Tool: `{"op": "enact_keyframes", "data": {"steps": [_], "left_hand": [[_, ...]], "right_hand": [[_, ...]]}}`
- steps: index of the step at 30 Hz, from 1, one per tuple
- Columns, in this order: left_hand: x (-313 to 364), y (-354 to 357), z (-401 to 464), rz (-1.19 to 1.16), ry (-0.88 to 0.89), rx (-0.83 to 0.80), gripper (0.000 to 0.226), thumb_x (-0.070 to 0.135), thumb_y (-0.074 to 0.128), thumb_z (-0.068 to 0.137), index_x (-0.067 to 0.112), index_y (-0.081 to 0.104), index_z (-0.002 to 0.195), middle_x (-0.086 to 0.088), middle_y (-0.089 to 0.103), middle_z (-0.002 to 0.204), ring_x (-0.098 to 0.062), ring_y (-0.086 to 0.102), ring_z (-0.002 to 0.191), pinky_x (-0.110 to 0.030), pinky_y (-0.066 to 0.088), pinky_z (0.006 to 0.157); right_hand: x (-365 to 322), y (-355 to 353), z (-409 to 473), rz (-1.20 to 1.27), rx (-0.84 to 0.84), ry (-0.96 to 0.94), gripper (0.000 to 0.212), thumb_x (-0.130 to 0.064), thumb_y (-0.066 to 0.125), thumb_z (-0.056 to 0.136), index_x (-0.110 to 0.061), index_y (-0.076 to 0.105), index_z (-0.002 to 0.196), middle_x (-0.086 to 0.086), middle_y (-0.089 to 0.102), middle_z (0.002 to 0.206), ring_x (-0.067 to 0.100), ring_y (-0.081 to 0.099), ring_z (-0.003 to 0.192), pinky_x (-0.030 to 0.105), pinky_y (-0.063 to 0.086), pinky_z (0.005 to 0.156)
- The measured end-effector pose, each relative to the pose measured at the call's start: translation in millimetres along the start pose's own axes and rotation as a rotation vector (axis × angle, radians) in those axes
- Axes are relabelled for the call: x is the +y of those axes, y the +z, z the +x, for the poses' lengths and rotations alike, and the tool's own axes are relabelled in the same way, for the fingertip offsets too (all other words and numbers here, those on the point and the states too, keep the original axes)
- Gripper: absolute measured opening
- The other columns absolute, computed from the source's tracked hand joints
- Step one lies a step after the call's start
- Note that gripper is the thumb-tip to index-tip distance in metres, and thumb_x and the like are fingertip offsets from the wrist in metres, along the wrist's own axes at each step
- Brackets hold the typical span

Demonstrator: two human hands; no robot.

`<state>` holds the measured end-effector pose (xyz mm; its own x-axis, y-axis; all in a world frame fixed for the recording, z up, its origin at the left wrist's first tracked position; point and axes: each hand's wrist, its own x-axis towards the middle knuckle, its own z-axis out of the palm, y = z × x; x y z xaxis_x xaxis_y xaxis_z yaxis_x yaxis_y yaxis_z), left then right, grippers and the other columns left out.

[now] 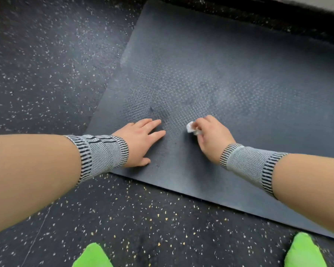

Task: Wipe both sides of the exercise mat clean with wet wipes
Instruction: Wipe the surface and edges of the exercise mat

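Exercise mat (239, 78) flat on speckled rubber floor (46, 74), textured side up. Right hand (210, 137) grip clenched around a balled white wet wipe (192, 129), wipe pressed to the mat near its near edge. Left hand (141, 141) just left of it, grip released, fingers straight, palm flat on the mat. Grey knit wrist sleeves (102, 153) on both arms. Green-socked feet (93, 255) below on the floor.

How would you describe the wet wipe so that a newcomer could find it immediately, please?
Start at the dark exercise mat on the speckled floor. Near its front edge, the right hand pinches the wet wipe. It is the only white, crumpled thing there.
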<state>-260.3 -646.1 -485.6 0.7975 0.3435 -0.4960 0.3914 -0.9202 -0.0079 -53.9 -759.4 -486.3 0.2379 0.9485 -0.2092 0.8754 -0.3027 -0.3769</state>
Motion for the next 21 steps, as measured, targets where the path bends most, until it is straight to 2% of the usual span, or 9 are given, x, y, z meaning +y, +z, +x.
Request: {"op": "enact_keyframes", "data": {"steps": [3, 7, 9, 11, 14, 16, 17, 19, 21], "left_hand": [[-2.5, -1.2, -1.6, 0.002, -0.009, -0.006, 0.095, 0.056, 0.061, 0.083, 0.029, 0.004, 0.154, -0.003, -0.008, 0.162, -0.024, 0.001, 0.149, -0.041, 0.023, 0.117], [-6.3, -1.0, -3.1, -0.023, -0.03, -0.035, 0.096, 0.054, 0.062, 0.083, 0.029, 0.003, 0.154, -0.003, -0.008, 0.162, -0.024, -0.001, 0.149, -0.043, 0.023, 0.117], [-7.6, -0.5, -3.6, -0.031, -0.043, -0.058, 0.096, 0.054, 0.062, 0.083, 0.028, 0.003, 0.154, -0.003, -0.008, 0.162, -0.025, -0.001, 0.149, -0.045, 0.024, 0.117], [-8.8, 0.5, -5.3, -0.041, -0.055, -0.067, 0.096, 0.054, 0.063, 0.083, 0.028, 0.003, 0.154, -0.003, -0.008, 0.162, -0.025, -0.001, 0.148, -0.046, 0.025, 0.116], [-10.5, 2.5, -8.6, -0.051, -0.066, -0.075, 0.095, 0.054, 0.063, 0.084, 0.028, 0.004, 0.154, -0.002, -0.007, 0.162, -0.024, 0.0, 0.148, -0.045, 0.027, 0.116], [-10.7, 2.6, -8.9, -0.053, -0.071, -0.081, 0.095, 0.054, 0.062, 0.084, 0.028, 0.004, 0.154, -0.002, -0.007, 0.162, -0.024, 0.0, 0.148, -0.044, 0.026, 0.116], [-10.5, 1.9, -8.4, -0.051, -0.071, -0.083, 0.095, 0.054, 0.062, 0.084, 0.028, 0.004, 0.154, -0.002, -0.007, 0.161, -0.025, 0.0, 0.148, -0.044, 0.026, 0.116], [-11.0, 0.8, -7.1, -0.05, -0.07, -0.088, 0.096, 0.055, 0.063, 0.083, 0.028, 0.004, 0.154, -0.002, -0.007, 0.161, -0.025, 0.0, 0.148, -0.045, 0.026, 0.116], [-11.9, 0.7, -6.5, -0.06, -0.074, -0.09, 0.097, 0.055, 0.064, 0.082, 0.027, 0.004, 0.154, -0.002, -0.007, 0.161, -0.025, 0.0, 0.148, -0.046, 0.027, 0.115]], "right_hand": [[-0.2, 12.4, -14.0, -0.101, -0.08, 0.029, 0.024, -0.011, 0.048, 0.09, -0.017, 0.055, 0.111, 0.006, 0.049, 0.11, 0.029, 0.054, 0.1, 0.031, 0.038, 0.08], [-26.2, 29.5, -73.7, 0.011, -0.359, -0.3, 0.022, -0.015, 0.046, 0.09, -0.025, 0.057, 0.106, -0.002, 0.049, 0.101, 0.025, 0.057, 0.09, 0.025, 0.036, 0.073], [-28.0, 22.0, -67.7, 0.011, -0.443, -0.4, 0.023, -0.016, 0.046, 0.09, -0.023, 0.059, 0.108, -0.002, 0.052, 0.102, 0.023, 0.057, 0.092, 0.025, 0.036, 0.074], [-20.9, 12.3, -33.6, 0.002, -0.328, -0.351, 0.025, -0.014, 0.05, 0.089, -0.018, 0.062, 0.111, 0.002, 0.055, 0.104, 0.024, 0.057, 0.095, 0.027, 0.038, 0.081], [-0.7, -5.8, 31.2, -0.05, -0.034, -0.041, 0.027, -0.012, 0.051, 0.09, -0.014, 0.061, 0.115, 0.008, 0.056, 0.109, 0.029, 0.055, 0.102, 0.03, 0.037, 0.086], [8.0, -9.4, 51.0, -0.095, 0.05, 0.156, 0.027, -0.013, 0.048, 0.092, -0.015, 0.058, 0.117, 0.012, 0.056, 0.114, 0.031, 0.054, 0.107, 0.032, 0.038, 0.087], [5.4, -6.3, 49.2, -0.118, 0.038, 0.189, 0.027, -0.014, 0.047, 0.092, -0.016, 0.058, 0.116, 0.012, 0.056, 0.115, 0.032, 0.054, 0.107, 0.032, 0.038, 0.086], [-9.6, 8.4, 26.7, -0.128, -0.032, 0.089, 0.025, -0.013, 0.048, 0.09, -0.02, 0.06, 0.111, 0.009, 0.056, 0.111, 0.032, 0.056, 0.102, 0.03, 0.038, 0.082], [-28.9, 22.1, -6.4, -0.077, -0.15, -0.127, 0.023, -0.013, 0.048, 0.089, -0.023, 0.06, 0.106, 0.003, 0.054, 0.103, 0.027, 0.057, 0.096, 0.026, 0.036, 0.076]]}}
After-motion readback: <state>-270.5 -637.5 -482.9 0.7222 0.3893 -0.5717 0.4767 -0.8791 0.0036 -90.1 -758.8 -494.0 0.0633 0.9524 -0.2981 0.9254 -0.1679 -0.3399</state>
